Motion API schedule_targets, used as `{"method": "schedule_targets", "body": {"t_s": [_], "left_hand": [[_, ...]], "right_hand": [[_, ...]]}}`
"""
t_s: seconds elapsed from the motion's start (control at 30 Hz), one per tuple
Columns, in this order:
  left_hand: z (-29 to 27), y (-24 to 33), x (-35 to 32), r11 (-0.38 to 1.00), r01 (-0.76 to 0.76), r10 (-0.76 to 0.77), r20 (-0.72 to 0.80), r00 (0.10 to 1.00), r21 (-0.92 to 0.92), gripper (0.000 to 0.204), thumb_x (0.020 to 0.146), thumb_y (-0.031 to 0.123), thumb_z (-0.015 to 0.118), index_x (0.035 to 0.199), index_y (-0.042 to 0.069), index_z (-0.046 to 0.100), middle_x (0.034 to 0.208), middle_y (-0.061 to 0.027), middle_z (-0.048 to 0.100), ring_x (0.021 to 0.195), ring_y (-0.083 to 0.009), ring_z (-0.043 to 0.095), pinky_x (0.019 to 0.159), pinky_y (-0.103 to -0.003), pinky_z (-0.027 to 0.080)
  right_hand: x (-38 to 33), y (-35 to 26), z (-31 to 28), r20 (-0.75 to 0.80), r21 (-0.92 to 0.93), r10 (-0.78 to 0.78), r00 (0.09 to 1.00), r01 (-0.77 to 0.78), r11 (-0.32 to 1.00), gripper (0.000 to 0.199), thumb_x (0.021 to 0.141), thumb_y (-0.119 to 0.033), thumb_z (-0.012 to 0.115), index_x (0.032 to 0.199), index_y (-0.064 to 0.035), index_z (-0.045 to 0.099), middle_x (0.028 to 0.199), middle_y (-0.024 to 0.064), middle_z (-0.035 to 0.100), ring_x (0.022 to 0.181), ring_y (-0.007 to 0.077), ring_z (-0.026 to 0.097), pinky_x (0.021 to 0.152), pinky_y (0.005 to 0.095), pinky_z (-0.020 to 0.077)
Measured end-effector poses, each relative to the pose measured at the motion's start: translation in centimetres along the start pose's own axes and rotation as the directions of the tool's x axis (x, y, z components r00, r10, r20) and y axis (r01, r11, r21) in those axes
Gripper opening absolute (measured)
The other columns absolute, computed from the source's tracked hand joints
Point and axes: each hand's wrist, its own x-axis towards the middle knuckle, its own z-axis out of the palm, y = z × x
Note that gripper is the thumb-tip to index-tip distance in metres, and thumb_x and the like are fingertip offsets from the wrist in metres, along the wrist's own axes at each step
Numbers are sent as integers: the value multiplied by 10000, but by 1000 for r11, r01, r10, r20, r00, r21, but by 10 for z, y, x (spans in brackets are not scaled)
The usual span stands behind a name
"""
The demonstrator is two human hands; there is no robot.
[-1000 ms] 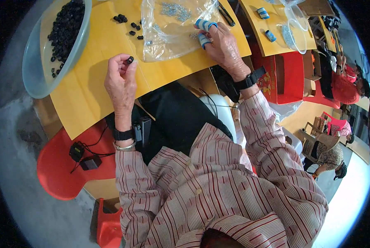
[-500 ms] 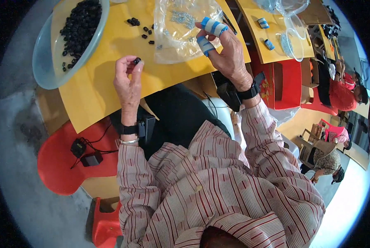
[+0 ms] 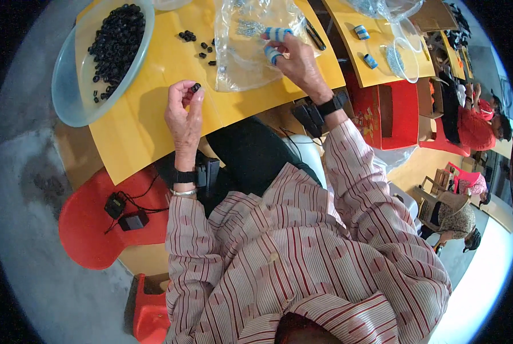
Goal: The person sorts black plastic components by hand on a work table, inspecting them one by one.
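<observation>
Black tubular part [image 3: 196,88], one: held above the yellow bench [image 3: 131,150] at the fingertips of the left grip [image 3: 183,119]. Risk, near: the part could be dropped, so little of it being pinched. Risk, farther: the clear plastic bag [image 3: 233,77] could be snagged by the blue-and-white taped fingers [image 3: 278,34] of the right grip [image 3: 302,66], and the small silvery pieces [image 3: 249,27] in or on it scattered. Left grip: closed lightly on the part, one end left exposed. Right grip: thumb and forefinger parted over the bag; no piece can be made out between them, and contact cannot be told. Beyond: loose black parts [image 3: 187,36] are strewn beside the bag; more are heaped in the translucent tub [image 3: 66,94].
</observation>
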Motion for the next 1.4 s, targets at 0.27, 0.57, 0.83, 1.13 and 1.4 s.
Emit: {"method": "schedule_targets", "body": {"t_s": [0.27, 0.57, 0.83, 1.13, 1.4], "left_hand": [[1, 2, 0, 1000, 20, -20, 3, 1000, -8, 211, 829, 94, 652, 1002, 12, 563, 864, -45, 608, 745, -115, 556, 700, -260, 475], [-2, 3, -4, 999, 47, -48, 26, 999, 20, 207, 828, 92, 646, 996, 5, 562, 869, -51, 610, 757, -120, 565, 710, -263, 478], [-2, 7, -5, 995, 78, -79, 27, 996, 58, 202, 828, 94, 649, 990, 6, 565, 869, -55, 619, 750, -122, 573, 704, -265, 483], [0, 6, -5, 998, 65, -65, 21, 998, 9, 206, 820, 74, 656, 996, 10, 569, 866, -49, 618, 739, -109, 569, 698, -253, 484], [-2, 7, -7, 996, 69, -68, 9, 998, -59, 208, 831, 79, 650, 1009, 10, 566, 882, -39, 607, 762, -101, 551, 710, -243, 467]], "right_hand": [[-3, -4, -3, 3, 133, -15, 1000, 14, 991, 309, 860, -85, 621, 1165, -64, 573, 1085, 53, 659, 907, 156, 627, 789, 283, 504], [-5, -1, 4, 20, -27, 78, 997, -77, 997, 296, 862, -95, 640, 1145, -47, 571, 1089, 39, 655, 931, 168, 634, 816, 282, 512], [-1, 4, -5, 70, -15, 50, 996, -49, 999, 288, 875, -110, 621, 1160, -82, 584, 1159, 15, 624, 934, 142, 611, 767, 264, 498], [-3, 4, -8, 49, 435, 124, 991, -133, 891, 284, 879, -131, 631, 1145, -50, 574, 1152, 35, 620, 979, 123, 589, 860, 269, 489], [-5, -10, -17, 84, 578, 108, 991, -137, 804, 300, 878, -168, 643, 1163, -88, 597, 1136, 26, 623, 1001, 135, 598, 880, 280, 484]]}}
